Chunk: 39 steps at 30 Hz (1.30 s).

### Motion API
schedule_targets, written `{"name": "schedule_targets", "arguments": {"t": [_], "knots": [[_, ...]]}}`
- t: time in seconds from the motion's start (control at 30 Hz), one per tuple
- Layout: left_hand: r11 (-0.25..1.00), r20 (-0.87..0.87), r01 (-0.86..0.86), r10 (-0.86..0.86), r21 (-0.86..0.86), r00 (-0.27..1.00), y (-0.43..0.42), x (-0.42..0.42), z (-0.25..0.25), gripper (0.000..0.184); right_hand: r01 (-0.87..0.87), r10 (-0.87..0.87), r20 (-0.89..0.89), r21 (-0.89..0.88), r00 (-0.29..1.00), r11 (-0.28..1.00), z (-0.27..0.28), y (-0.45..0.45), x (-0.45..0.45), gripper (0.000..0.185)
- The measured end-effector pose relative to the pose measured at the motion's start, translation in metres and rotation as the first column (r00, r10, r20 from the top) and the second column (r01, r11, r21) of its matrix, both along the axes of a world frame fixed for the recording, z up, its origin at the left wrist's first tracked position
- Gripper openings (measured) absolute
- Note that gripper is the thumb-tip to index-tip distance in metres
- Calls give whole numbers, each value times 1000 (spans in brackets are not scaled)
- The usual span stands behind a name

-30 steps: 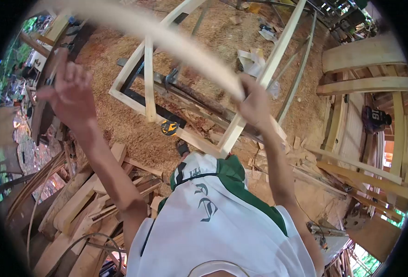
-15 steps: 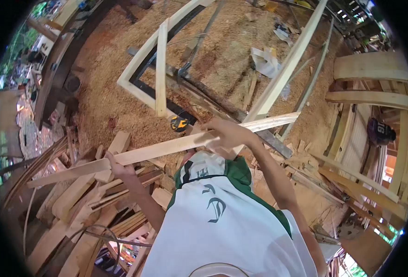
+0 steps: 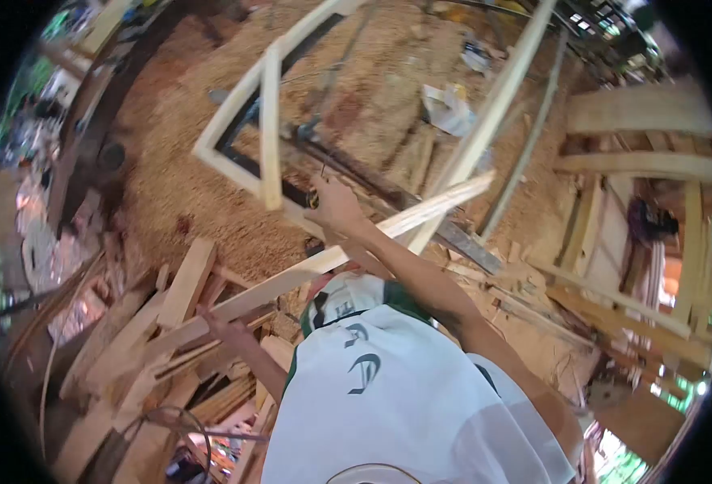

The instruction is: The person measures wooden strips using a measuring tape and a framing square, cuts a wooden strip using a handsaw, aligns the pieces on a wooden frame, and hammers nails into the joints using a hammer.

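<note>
At the left, the left hand (image 3: 229,327) has its grip closed, as far as blur allows telling, on a long pale board (image 3: 291,280), which slants in front of the person from near left to far right. Farther right, beyond the board, the right hand's (image 3: 338,208) grip wraps a yellow-and-black tape measure (image 3: 312,198) by the wooden frame (image 3: 231,171) — whether it is lifted clear, I cannot tell. The step appears to be taking up the tape measure; it calls for a secure right grip and a steady left one. Against the earlier frame, the right hand is off the board — and on the tape measure.
</note>
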<state>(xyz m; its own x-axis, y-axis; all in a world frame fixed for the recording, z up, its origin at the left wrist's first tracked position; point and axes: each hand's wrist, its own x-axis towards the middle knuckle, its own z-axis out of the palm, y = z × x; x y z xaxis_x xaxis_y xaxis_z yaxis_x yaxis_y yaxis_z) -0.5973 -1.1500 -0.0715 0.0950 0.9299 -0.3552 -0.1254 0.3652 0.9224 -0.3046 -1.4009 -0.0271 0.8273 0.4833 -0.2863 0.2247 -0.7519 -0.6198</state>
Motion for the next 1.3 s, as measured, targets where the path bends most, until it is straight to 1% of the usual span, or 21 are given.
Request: {"name": "schedule_targets", "arguments": {"t": [0.07, 0.13, 0.2, 0.27, 0.33, 0.4, 0.43, 0.5, 0.57, 0.6, 0.67, 0.7, 0.77, 0.83, 0.97, 1.03, 1.07, 1.13, 1.17, 1.23, 1.3], "knots": [[997, 45, 65, -67, 53, 997, -10, -3, -2, 84, 257, -290, 136, 215, 947, 942, 36, -46, 18, 54], [998, 67, 67, -66, -7, 996, -11, 10, 6, 84, 470, -484, 311, 125, 818, 874, 40, -110, 35, 58], [998, 73, 25, -22, -50, 997, 0, 5, -8, 84, 629, -711, 234, 340, 663, 699, 50, -187, 33, 58], [998, 45, 68, -67, -17, 997, 24, -10, -37, 84, 832, -860, 226, 235, 457, 503, 47, -251, 13, 59], [993, 1, 118, -118, 9, 993, 30, -9, -32, 85, 917, -869, 338, 42, 361, 397, 6, -296, -18, 63], [983, -41, 181, -180, 30, 983, 32, -5, -20, 86, 872, -828, 272, -159, 490, 464, -68, -331, -54, 70], [967, -239, 232, -201, 109, 950, 34, -1, -15, 82, 875, -832, 271, -161, 484, 457, -77, -328, -67, 70], [937, -427, 300, -202, 176, 881, 42, 7, -16, 79, 807, -733, 338, -236, 591, 542, -92, -310, -85, 70], [988, 0, 152, -152, -39, 988, 67, 14, -20, 70, 816, -745, 336, -177, 576, 550, -108, -309, -90, 68], [987, -6, 159, -159, -37, 987, 80, 12, -25, 70, 821, -756, 335, -113, 562, 560, -114, -309, -92, 66], [978, 80, 208, -206, -11, 975, 111, 2, -49, 65, 822, -755, 339, -123, 562, 556, -111, -310, -94, 63], [968, 36, 242, -244, 61, 969, 129, -7, -66, 65, 803, -735, 334, -148, 591, 578, -108, -311, -96, 63], [976, 39, 215, -216, 20, 976, 118, 6, -44, 63, 794, -725, 333, -165, 604, 585, -104, -310, -93, 63], [981, 72, 190, -188, -27, 980, 127, 14, -44, 60, 730, -638, 355, -314, 683, 607, -96, -305, -91, 66], [976, 120, 198, -186, -91, 975, 140, 12, -66, 60, 823, -648, 507, -336, 568, 458, -79, -277, -69, 60], [963, 142, 248, -232, -105, 962, 142, 14, -71, 59, 883, -862, 369, 183, 346, 433, -81, -270, -46, 56], [951, 161, 285, -264, -120, 951, 144, 15, -73, 59, 889, -867, 369, 182, 334, 420, -81, -263, -36, 56], [935, 150, 322, -301, -145, 942, 157, 7, -86, 64, 805, -961, -165, 587, 224, 87, -60, -239, -13, 48], [945, 93, 287, -275, -156, 957, 157, 6, -89, 67, 808, -964, -163, 584, 211, 78, -57, -231, -7, 48], [959, 12, 224, -225, -172, 974, 159, 5, -93, 69, 872, -987, 82, 462, 141, 163, -58, -222, 6, 46], [958, -34, 230, -239, -168, 970, 161, 2, -93, 70, 869, -995, 49, 485, 92, 105, -77, -219, 6, 47]]}}
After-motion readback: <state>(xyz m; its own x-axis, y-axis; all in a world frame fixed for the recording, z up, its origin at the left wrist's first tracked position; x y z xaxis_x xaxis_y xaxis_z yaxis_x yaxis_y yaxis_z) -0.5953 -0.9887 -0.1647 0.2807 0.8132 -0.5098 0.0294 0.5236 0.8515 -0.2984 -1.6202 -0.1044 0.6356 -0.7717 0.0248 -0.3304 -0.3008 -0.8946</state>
